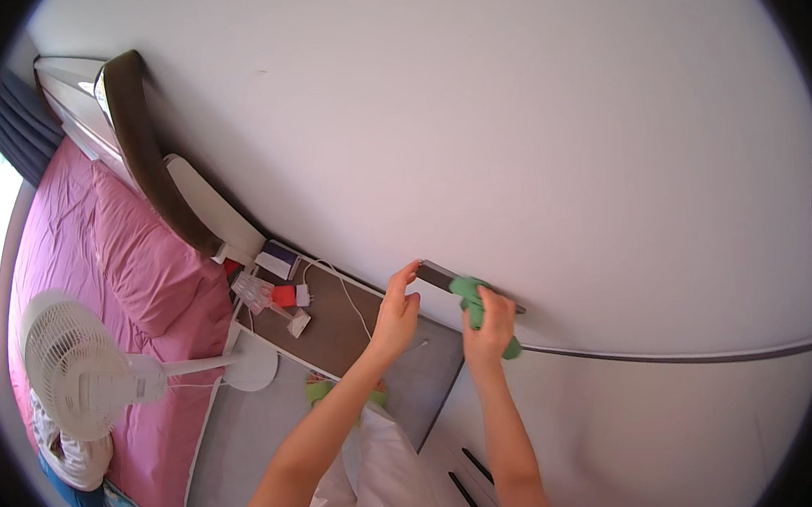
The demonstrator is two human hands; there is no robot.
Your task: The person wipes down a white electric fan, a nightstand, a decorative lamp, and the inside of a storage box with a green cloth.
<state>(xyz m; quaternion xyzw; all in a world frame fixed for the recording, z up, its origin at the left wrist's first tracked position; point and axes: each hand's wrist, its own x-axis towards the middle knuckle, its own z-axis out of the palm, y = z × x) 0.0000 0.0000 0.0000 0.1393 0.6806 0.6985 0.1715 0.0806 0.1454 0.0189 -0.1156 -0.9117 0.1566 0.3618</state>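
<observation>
A thin frame-like panel (440, 276) with a dark grey top edge stands out along the white wall, a pale face below that edge. At its left end is my left hand (397, 314), fingertips on the corner and thumb curled on the near side. My right hand (490, 325) is closed round a bunched green cloth (467, 293), which presses on the panel's top edge right of its middle. A tail of the cloth hangs below the right hand. Part of the panel is hidden behind the hand and cloth.
Below left, a brown-topped nightstand (341, 324) bears a box (278, 259), a red item (283, 295), a white charger and a cable. A white fan (78, 366) stands beside the pink bed (166, 361). A dark-trimmed ledge (673, 358) runs along the wall at right.
</observation>
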